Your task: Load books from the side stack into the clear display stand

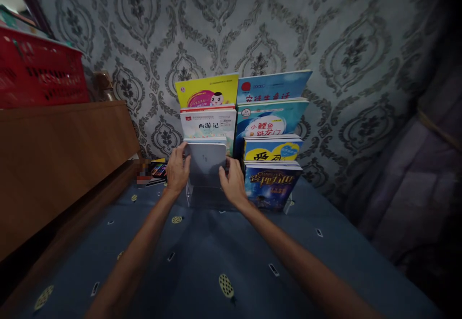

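Note:
A plain grey book [205, 165] stands upright between my two hands, low at the front of a clear book rack [207, 197]. Fingers of my left hand [178, 169] wrap its left edge near the top corner. My right hand [233, 180] grips the right edge a little lower, thumb on the front cover. Directly behind rises a pale book with Chinese characters [208, 122], and behind that a yellow book [205, 90]. Beside my right hand, the rack's right column holds a dark blue book [271, 186], a yellow and blue book [272, 150], a teal book [270, 121] and a blue book [274, 85].
A dark blue cloth with pineapple prints [202, 261] covers the surface beneath. To the left are a brown wooden cabinet [65, 165] and a red plastic basket [39, 69]. Patterned wallpaper [216, 30] rises behind, and pale drapery [407, 165] hangs at the right.

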`<state>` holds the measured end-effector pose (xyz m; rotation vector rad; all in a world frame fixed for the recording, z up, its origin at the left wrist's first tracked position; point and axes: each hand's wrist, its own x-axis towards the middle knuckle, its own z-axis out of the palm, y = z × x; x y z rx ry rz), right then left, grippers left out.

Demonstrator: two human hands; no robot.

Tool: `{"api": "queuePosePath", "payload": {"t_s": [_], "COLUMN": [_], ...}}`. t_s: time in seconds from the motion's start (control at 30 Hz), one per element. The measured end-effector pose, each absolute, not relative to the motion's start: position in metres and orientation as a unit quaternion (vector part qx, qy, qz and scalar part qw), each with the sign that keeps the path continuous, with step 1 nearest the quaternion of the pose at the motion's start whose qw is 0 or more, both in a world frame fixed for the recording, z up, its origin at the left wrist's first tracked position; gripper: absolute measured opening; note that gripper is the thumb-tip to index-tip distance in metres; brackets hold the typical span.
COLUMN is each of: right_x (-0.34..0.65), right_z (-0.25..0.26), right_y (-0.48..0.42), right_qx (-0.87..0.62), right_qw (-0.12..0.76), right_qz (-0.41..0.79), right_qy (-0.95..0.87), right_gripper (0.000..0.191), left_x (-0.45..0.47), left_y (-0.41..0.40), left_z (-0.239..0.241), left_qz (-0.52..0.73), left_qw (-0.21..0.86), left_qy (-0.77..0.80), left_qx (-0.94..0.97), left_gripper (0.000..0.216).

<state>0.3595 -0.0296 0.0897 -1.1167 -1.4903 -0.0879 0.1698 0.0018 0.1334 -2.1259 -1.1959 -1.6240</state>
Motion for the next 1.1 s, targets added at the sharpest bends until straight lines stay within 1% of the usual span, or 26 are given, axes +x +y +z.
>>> {"api": "queuePosePath", "payload": {"t_s": [0.17,0.37,0.5,0.7,0.93,1.1], "right_x": [0.352,0.341,0.339,0.34,0.341,0.341], "right_z": [0.081,0.063,0.058,0.059,0.061,0.063], "right_y": [-0.033,-0.025,-0.024,-0.025,-0.025,-0.026], "right_qx": [-0.499,-0.524,-0.533,-0.537,-0.544,-0.543], "right_qw": [0.601,0.601,0.597,0.588,0.586,0.586], "right_qz": [-0.061,-0.031,-0.024,-0.037,-0.023,-0.017], "right_qy": [-0.622,-0.603,-0.599,-0.604,-0.601,-0.601], "right_gripper": [0.05,0.061,0.062,0.062,0.06,0.06], "left_x": [0.171,0.176,0.179,0.186,0.191,0.19], "left_y": [0.004,0.004,0.005,0.01,0.008,0.007], "left_z": [0.132,0.122,0.11,0.096,0.097,0.095], "left_qz": [-0.56,-0.557,-0.554,-0.558,-0.539,-0.532], "left_qw": [0.09,0.061,0.072,0.094,0.092,0.122], "left_qy": [-0.4,-0.407,-0.42,-0.457,-0.49,-0.492], "left_qx": [-0.72,-0.721,-0.715,-0.686,-0.678,-0.679], "left_gripper": [0.05,0.061,0.064,0.056,0.053,0.053]}}
